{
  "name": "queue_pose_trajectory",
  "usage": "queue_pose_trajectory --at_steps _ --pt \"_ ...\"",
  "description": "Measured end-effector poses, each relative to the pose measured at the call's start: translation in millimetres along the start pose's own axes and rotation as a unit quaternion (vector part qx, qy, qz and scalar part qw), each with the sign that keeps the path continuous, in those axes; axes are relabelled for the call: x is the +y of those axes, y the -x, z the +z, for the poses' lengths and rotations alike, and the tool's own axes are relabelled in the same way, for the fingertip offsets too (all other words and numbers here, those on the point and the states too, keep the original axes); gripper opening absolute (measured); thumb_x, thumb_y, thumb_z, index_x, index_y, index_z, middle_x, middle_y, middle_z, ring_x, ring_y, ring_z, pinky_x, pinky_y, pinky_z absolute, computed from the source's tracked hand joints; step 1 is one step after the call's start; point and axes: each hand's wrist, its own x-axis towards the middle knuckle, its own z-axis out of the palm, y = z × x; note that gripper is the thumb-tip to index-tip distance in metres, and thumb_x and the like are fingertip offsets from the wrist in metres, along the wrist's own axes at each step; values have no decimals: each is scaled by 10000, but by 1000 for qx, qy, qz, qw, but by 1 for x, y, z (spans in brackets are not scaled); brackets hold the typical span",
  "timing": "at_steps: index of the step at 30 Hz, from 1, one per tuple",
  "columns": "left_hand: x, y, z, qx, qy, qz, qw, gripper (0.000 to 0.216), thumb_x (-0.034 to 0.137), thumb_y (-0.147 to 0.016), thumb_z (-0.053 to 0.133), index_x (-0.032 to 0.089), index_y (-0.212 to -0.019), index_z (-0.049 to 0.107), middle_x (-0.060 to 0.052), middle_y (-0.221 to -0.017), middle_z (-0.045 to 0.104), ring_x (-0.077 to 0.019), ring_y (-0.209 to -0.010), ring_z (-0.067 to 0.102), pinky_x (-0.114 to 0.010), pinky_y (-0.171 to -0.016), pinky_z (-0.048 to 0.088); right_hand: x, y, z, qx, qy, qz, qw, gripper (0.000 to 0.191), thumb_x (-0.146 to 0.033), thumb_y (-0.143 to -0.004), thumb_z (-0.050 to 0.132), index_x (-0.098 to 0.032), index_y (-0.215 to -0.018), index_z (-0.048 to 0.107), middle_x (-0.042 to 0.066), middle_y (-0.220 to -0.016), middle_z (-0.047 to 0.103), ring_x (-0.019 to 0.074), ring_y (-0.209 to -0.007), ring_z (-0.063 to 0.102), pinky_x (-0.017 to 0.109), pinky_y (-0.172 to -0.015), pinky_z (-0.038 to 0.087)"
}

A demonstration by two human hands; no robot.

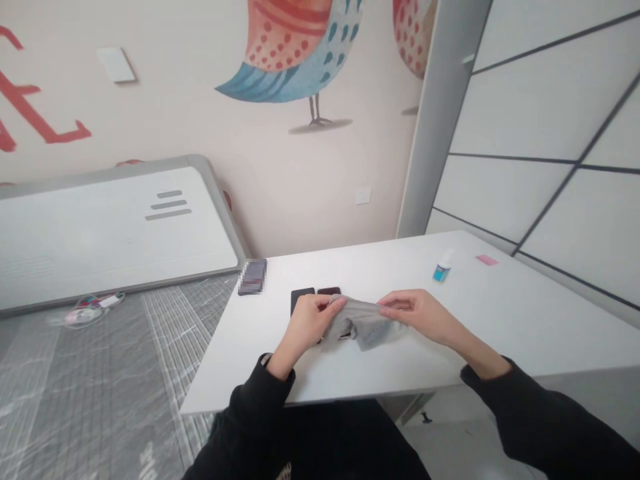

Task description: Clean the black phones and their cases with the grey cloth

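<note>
A grey cloth is held just above the white table, stretched between both hands. My left hand pinches its left end with closed fingers. My right hand grips its right end, fingers closed too. Two dark phones lie flat on the table right behind my left hand: one black, one dark reddish, both partly hidden by the hand and the cloth.
A blurred dark object lies at the table's far left corner. A small bottle with a blue label and a pink slip sit at the far right. A white appliance stands left, by the wall.
</note>
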Motion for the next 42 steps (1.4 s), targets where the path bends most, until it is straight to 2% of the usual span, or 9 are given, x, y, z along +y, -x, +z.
queue_pose_trajectory --at_steps 5,10,16,18,20,26,32,38,42 --pt "10 -42 -9 44 -8 96 994 350 467 -889 600 167 -753 717 -32 -770 709 -175 -732 605 -269 -666 452 -12 -32 -20 124 107 -98 982 249 -404 -857 630 -211 -915 776 68 -959 790 270 -919 715 414 -875 538" --pt "28 -84 -12 54 -6 154 987 319 429 -906 616 156 -813 753 -53 -864 768 -201 -813 673 -295 -762 506 -37 -51 -46 208 196 -170 943 251 -323 -927 551 -221 -979 774 67 -1043 783 265 -985 708 405 -877 535" --pt "5 -51 10 -96 -125 239 958 271 404 -974 584 223 -1008 783 -42 -1060 786 -201 -968 717 -298 -881 517 5 7 -47 136 296 -205 923 262 -332 -991 524 -243 -989 771 48 -1022 794 244 -962 735 377 -900 552" --pt "-6 -36 16 -209 -176 263 925 315 485 -961 590 257 -1088 767 -27 -1142 773 -211 -1053 709 -311 -937 517 27 27 -44 81 323 -180 926 261 -370 -994 541 -240 -1005 767 47 -1000 799 238 -909 747 362 -847 572" --pt "-13 -29 21 -244 -218 261 908 393 538 -983 521 270 -1177 734 -24 -1237 742 -217 -1154 676 -332 -1009 499 44 37 -40 64 334 -156 928 278 -397 -1005 530 -243 -1027 761 46 -1017 797 235 -924 746 361 -849 581" --pt "-29 -46 55 -201 -372 250 871 703 629 -1008 339 165 -1533 397 -147 -1618 362 -317 -1499 352 -505 -1207 298 73 12 -21 57 434 -99 894 526 -530 -1017 436 -221 -1421 575 121 -1467 579 307 -1361 533 534 -1142 421" --pt "-47 -62 59 -212 -463 198 838 916 773 -925 321 91 -1533 382 -217 -1591 381 -374 -1522 279 -558 -1225 203 96 -17 -6 9 485 -48 873 801 -699 -986 296 -191 -1605 264 156 -1640 313 358 -1528 261 654 -1201 219" --pt "-48 -74 45 -241 -482 161 827 948 796 -889 374 102 -1535 387 -223 -1595 370 -393 -1542 205 -593 -1230 139 103 -34 5 79 372 -84 921 791 -740 -924 410 -190 -1486 494 162 -1585 422 379 -1490 337 651 -1213 136" --pt "-40 -72 44 -248 -460 170 836 930 768 -908 388 113 -1566 322 -213 -1651 228 -381 -1558 142 -607 -1231 129 97 -32 -2 188 293 -98 932 524 -643 -924 510 -232 -1202 681 136 -1359 656 336 -1295 567 558 -1158 331"
